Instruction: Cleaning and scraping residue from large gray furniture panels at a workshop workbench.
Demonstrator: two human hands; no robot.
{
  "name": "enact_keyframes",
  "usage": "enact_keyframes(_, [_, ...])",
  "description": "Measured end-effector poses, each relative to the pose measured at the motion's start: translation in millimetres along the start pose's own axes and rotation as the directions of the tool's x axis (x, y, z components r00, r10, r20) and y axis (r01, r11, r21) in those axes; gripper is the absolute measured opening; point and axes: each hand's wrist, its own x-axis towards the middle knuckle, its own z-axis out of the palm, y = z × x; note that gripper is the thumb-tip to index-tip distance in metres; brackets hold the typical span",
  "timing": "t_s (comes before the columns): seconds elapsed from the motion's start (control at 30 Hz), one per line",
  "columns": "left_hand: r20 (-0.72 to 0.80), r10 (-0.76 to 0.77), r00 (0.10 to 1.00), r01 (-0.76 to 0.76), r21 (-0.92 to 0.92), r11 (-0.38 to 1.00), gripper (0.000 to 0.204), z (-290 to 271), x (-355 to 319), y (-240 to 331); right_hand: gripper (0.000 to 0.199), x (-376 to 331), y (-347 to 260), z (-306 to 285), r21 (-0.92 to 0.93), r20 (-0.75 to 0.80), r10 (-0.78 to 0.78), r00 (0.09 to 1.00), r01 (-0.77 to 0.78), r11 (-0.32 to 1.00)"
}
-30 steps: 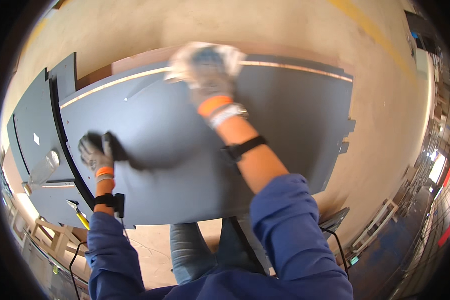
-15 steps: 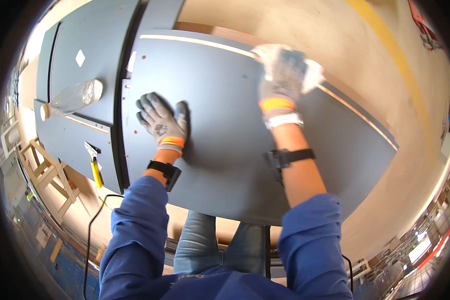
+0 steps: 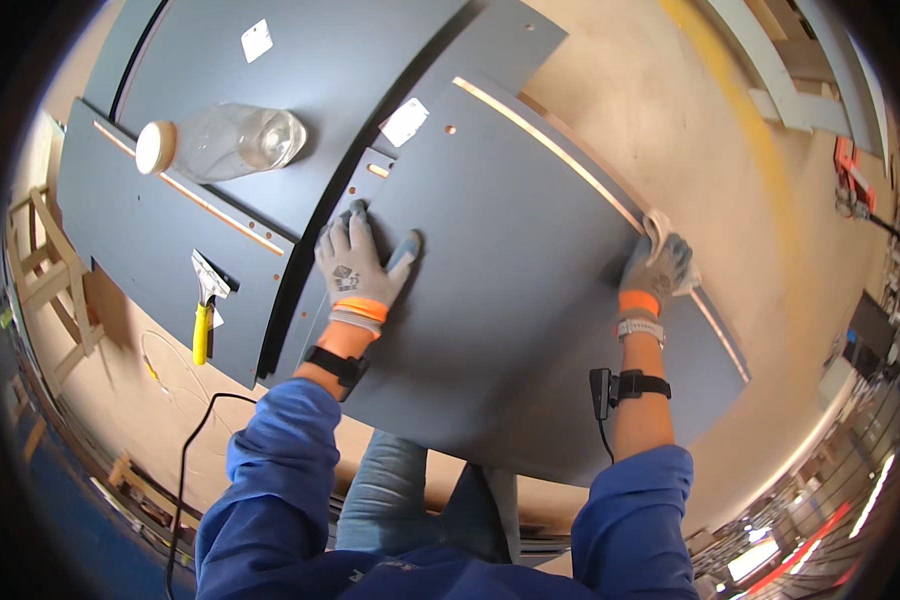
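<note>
Worker's left hand [image 3: 358, 268] lies flat, fingers spread, on a grey panel [image 3: 510, 300]; right hand [image 3: 654, 272] is curled round a cloth [image 3: 660, 228] at the panel's far edge. Risk: panel overhangs its support & could tip w/ pressure; bottle [image 3: 225, 143] nearby could roll.

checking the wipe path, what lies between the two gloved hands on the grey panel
In the head view, only bare grey panel lies between the left hand, flat on it, and the right hand, holding a white cloth at its edge.
</note>
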Motion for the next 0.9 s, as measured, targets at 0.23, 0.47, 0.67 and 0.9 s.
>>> enact_keyframes(0.23, [-0.056, -0.099, 0.993, 0.093, -0.105, 0.99, 0.059, 16.0, 4.1, -11.2, 0.037, -4.1, -176.6, -49.7, 0.177, 0.029, -0.389, 0.921, 0.378, 0.909])
enact_keyframes(0.47, [-0.056, -0.093, 0.994, 0.088, -0.092, 0.992, 0.061, 17.4, 7.7, -5.6, 0.071, 5.7, -256.3, 12.5, -0.018, -0.086, -0.562, 0.823, 0.562, 0.827])
enact_keyframes(0.67, [-0.077, -0.035, 0.996, 0.031, -0.057, 0.998, 0.048, 22.5, 2.4, -8.8, 0.061, -46.7, -240.1, 2.0, -0.151, 0.172, -0.85, 0.498, 0.866, 0.477])
enact_keyframes(0.9, [-0.101, 0.064, 0.993, -0.085, -0.217, 0.972, 0.038, -4.6, -28.4, -36.5, 0.047, -37.7, -251.5, -10.7, -0.055, 0.481, -0.736, 0.476, 0.855, 0.517])
